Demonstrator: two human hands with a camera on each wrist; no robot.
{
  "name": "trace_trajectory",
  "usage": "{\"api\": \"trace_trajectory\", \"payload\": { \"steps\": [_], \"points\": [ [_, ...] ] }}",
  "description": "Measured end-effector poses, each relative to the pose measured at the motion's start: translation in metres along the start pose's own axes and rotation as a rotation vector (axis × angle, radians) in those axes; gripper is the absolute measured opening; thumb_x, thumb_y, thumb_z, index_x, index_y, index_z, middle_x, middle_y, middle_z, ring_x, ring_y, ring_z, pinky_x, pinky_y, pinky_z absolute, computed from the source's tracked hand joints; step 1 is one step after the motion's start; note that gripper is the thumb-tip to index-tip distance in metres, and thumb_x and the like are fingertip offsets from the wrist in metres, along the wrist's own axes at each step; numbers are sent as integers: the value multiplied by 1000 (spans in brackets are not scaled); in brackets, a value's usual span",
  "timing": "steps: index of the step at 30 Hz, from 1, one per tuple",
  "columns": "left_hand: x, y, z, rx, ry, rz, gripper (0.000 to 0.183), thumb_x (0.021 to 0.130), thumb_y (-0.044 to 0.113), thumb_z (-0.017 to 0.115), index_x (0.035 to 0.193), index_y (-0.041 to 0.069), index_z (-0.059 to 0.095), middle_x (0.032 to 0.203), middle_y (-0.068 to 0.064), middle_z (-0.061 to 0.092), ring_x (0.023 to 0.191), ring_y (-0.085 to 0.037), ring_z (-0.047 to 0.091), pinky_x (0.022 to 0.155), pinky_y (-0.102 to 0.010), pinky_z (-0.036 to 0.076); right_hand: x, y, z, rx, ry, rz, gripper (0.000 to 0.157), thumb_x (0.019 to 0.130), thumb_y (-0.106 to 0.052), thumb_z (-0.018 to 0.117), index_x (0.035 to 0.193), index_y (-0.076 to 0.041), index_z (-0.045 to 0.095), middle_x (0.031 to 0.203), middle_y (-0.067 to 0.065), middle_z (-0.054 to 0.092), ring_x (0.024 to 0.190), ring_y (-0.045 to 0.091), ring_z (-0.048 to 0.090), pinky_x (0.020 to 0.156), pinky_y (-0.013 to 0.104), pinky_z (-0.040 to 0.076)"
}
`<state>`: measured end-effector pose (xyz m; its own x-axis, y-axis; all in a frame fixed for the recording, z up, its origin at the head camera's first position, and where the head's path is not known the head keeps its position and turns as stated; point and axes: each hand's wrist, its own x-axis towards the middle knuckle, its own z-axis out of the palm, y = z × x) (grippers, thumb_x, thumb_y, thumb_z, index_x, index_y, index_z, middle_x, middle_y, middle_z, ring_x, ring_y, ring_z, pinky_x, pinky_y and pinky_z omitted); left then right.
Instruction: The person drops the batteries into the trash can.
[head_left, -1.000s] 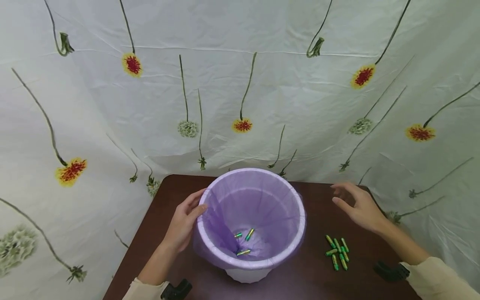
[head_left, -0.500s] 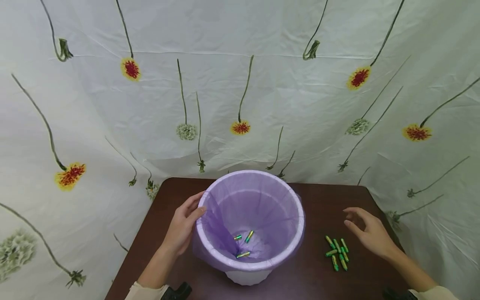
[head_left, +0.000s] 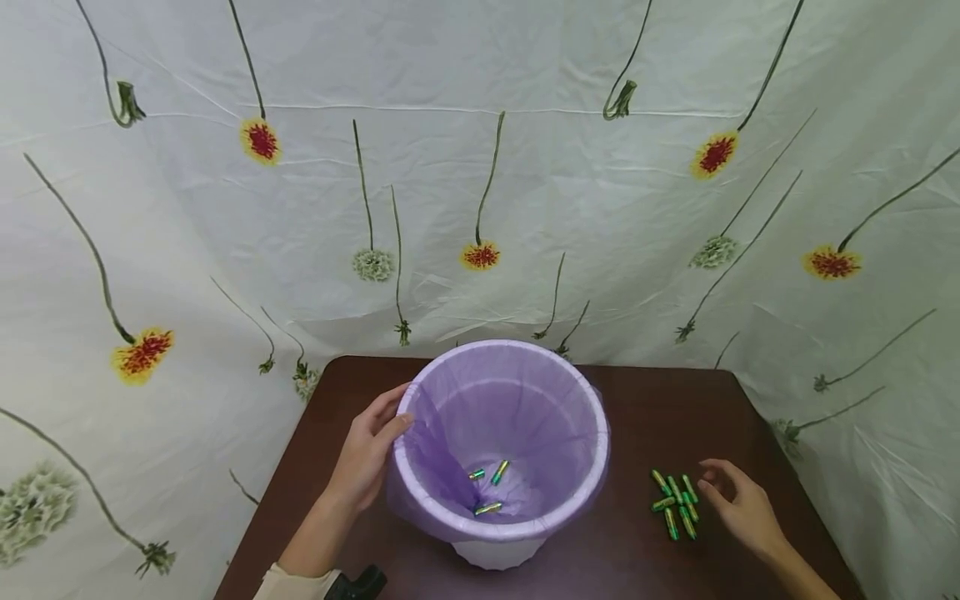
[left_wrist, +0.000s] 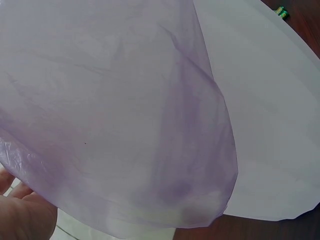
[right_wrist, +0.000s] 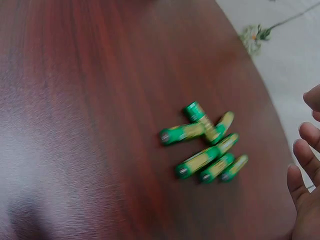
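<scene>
A white bin lined with a thin purple bag stands on the table. Several green and gold batteries lie at its bottom. My left hand grips the bin's left rim, thumb over the edge; the left wrist view shows the bag's loose skirt over the bin's outer wall. To the right of the bin, more batteries lie in a loose cluster. Just right of them hovers my right hand, fingers loosely bent and holding nothing. In the right wrist view its fingers are apart from the batteries.
The dark brown table has rounded far corners. Behind it and along both sides hangs a pale cloth printed with flowers. A black device is strapped at my left wrist, beside a cream sleeve.
My right hand has come down and nearer to me, from beyond the battery cluster to right beside it. The left hand keeps its grip on the rim; the batteries lie as before.
</scene>
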<state>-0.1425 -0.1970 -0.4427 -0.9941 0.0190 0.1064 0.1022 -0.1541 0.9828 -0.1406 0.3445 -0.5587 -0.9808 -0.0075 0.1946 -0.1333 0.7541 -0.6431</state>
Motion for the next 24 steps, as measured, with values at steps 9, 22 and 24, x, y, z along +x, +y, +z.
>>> {"api": "trace_trajectory", "payload": {
  "steps": [9,22,24],
  "points": [
    [0,-1,5,-13,-7,9,48,102,1,58,148,-6,47,145,-28,52,119,-24,62,94,-33,54,-19,32,24,-33,-3,134,31,99,-14,70,123,3,64,104,12,64,85,21,61,67,34,50],
    [-2,0,3,0,22,-2,47,102,1,58,148,-5,48,144,-28,52,116,-23,63,94,-32,54,-24,50,51,-19,11,251,33,99,-12,66,127,5,60,109,20,62,93,35,61,73,47,51],
    [-2,1,3,4,23,0,47,102,1,57,148,-5,48,143,-28,52,116,-22,63,94,-31,54,-22,51,54,-29,33,235,32,98,-10,67,125,6,61,107,19,63,91,34,61,72,46,51]
  ]
}}
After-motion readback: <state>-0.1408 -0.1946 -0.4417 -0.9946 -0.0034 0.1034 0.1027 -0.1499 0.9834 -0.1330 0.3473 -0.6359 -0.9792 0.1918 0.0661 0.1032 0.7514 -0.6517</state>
